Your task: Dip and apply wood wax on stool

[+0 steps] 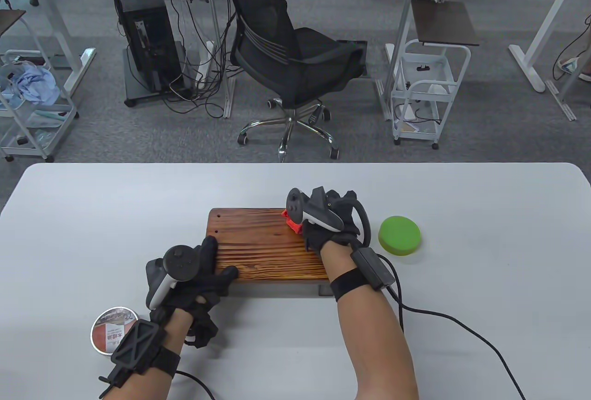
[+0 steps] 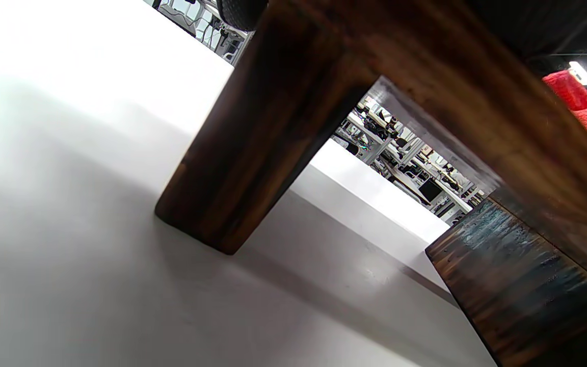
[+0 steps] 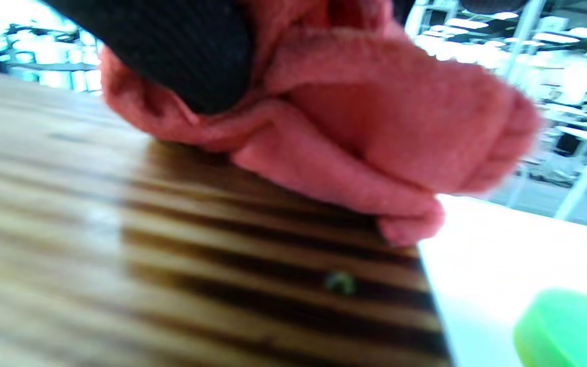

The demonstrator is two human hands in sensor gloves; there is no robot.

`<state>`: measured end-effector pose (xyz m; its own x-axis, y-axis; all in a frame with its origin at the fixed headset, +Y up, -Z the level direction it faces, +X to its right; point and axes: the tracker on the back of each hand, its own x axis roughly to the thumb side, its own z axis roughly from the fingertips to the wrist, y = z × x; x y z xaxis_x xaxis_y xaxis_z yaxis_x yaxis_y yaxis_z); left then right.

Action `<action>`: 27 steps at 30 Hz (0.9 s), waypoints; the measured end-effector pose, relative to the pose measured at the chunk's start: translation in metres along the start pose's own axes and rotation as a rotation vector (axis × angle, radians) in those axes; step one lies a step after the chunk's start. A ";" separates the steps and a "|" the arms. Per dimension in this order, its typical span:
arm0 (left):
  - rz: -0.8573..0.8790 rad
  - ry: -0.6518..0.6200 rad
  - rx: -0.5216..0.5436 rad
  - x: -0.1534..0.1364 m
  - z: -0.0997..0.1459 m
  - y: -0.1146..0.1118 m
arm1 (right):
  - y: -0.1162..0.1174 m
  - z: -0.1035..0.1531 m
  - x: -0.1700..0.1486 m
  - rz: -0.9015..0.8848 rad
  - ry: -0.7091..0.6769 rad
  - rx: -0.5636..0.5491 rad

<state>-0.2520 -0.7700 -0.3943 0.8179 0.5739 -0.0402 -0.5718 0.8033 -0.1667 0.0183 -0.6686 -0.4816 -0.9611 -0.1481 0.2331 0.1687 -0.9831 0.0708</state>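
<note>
A small dark wooden stool with a striped grain top stands in the middle of the white table. My right hand holds a red cloth and presses it on the stool's far right corner; the cloth fills the right wrist view on the seat. My left hand rests on the stool's near left corner, fingers spread. The left wrist view shows a stool leg from below. The open wax tin sits at the near left, beside my left wrist.
A green round lid lies right of the stool, also in the right wrist view. A glove cable trails across the near right table. A black office chair stands beyond the far edge.
</note>
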 end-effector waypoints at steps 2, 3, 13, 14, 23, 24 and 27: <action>0.001 0.001 -0.001 0.000 0.000 0.000 | -0.002 0.006 0.006 -0.008 -0.097 -0.007; 0.000 0.001 0.001 0.000 0.000 0.000 | -0.003 0.007 0.005 -0.040 -0.147 0.010; -0.010 0.001 0.003 0.000 0.000 0.000 | 0.004 -0.001 -0.026 -0.032 0.059 -0.005; -0.010 0.001 0.004 0.000 0.000 0.000 | 0.004 0.001 -0.023 -0.039 0.021 -0.001; -0.015 -0.002 0.001 0.001 0.000 0.000 | 0.006 0.003 -0.040 -0.054 0.029 -0.022; -0.017 -0.002 0.002 0.001 0.000 0.000 | 0.008 0.002 -0.042 -0.043 0.050 -0.022; -0.017 -0.001 0.004 0.001 0.001 0.000 | 0.010 0.005 -0.037 -0.061 0.018 -0.027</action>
<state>-0.2516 -0.7696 -0.3938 0.8277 0.5600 -0.0361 -0.5577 0.8137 -0.1635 0.0570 -0.6728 -0.4852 -0.9732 -0.0898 0.2115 0.1041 -0.9929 0.0577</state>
